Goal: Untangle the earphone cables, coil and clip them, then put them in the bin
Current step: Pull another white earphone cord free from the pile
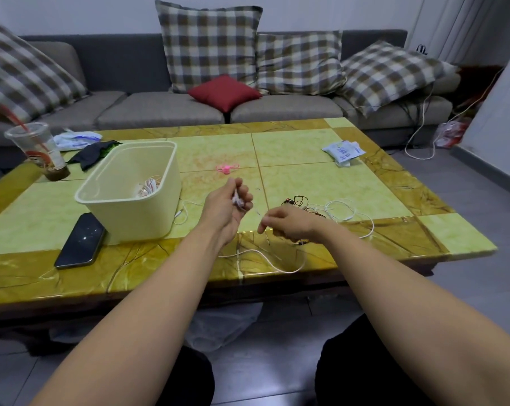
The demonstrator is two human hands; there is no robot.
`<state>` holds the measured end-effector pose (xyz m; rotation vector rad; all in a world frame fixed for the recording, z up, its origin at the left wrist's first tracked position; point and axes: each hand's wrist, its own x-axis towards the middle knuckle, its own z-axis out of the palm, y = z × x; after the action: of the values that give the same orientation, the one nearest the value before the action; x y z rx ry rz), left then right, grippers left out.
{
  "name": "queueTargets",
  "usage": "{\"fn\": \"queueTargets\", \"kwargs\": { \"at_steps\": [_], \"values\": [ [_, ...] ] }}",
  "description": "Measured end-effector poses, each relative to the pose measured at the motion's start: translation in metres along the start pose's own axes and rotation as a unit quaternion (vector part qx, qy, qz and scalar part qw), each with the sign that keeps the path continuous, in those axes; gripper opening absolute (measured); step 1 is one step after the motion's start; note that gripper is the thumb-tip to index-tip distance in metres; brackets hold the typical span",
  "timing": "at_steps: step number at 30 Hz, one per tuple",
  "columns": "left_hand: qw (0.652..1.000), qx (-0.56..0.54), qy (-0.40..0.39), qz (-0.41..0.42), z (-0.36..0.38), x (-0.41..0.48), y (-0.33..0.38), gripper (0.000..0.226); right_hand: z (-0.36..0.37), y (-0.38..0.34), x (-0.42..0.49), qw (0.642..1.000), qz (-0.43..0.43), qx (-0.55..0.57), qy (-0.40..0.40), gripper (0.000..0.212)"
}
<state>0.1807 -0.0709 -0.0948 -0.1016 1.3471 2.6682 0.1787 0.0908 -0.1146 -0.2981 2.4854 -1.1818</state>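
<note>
1. Your left hand (228, 200) is gripping a coiled bundle of thin white earphone cable (237, 201), just right of the cream rectangular plastic bin (148, 212).
2. Your right hand (286, 227), fingers curled and blurred, is seemingly pinching the cable's trailing length above the yellow-green marbled table (306, 159), near its near edge.

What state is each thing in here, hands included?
left hand, grips a bunch of the white cable
right hand, pinches the same cable
white cable, partly bunched, rest trailing loose
dark earphones, tangled, on the table
pink clip, lying unused
bin, open, coiled white earphones inside
phone, screen dark
</note>
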Motion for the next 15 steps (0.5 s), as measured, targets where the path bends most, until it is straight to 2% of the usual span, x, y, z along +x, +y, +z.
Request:
{"fn": "queueTargets", "kwargs": {
  "at_steps": [2, 3, 4, 6, 7, 8, 10, 12, 14, 15],
  "values": [
    [0.993, 0.090, 0.046, 0.058, -0.007, 0.003, -0.004, 0.029, 0.002, -0.003, -0.002, 0.999, 0.009, 0.006, -0.050, 0.036],
    [0.977, 0.185, 0.062, 0.092, -0.011, 0.003, -0.005, 0.029, 0.002, -0.006, -0.003, 0.999, 0.004, 0.003, -0.054, 0.038],
    [0.943, 0.297, 0.073, 0.132, -0.015, 0.003, -0.005, 0.029, 0.002, -0.010, -0.004, 0.998, -0.007, -0.009, -0.056, 0.037],
    [0.845, 0.493, 0.063, 0.197, -0.020, 0.002, -0.006, 0.028, 0.001, -0.018, -0.006, 0.997, -0.037, -0.046, -0.050, 0.033],
    [0.813, 0.548, 0.044, 0.194, -0.023, 0.001, -0.005, 0.028, 0.001, -0.020, -0.006, 0.997, -0.054, -0.054, -0.027, 0.030],
    [0.803, 0.571, 0.017, 0.172, -0.026, 0.001, -0.005, 0.030, -0.001, -0.021, -0.005, 0.997, -0.066, -0.045, 0.012, 0.028],
    [0.826, 0.553, -0.042, 0.095, -0.027, -0.003, -0.006, 0.036, -0.006, -0.019, -0.001, 0.992, -0.078, 0.004, 0.103, 0.024],
    [0.873, 0.478, -0.097, -0.009, -0.022, -0.012, -0.003, 0.041, -0.009, -0.014, 0.002, 0.981, -0.092, 0.030, 0.165, 0.022],
    [0.914, 0.361, -0.149, -0.109, -0.014, -0.018, 0.001, 0.043, -0.009, -0.009, 0.002, 0.977, -0.104, 0.023, 0.182, 0.021],
    [0.929, 0.301, -0.169, -0.134, -0.011, -0.019, 0.002, 0.040, -0.007, -0.007, 0.002, 0.978, -0.107, 0.017, 0.181, 0.022]
  ]
}}
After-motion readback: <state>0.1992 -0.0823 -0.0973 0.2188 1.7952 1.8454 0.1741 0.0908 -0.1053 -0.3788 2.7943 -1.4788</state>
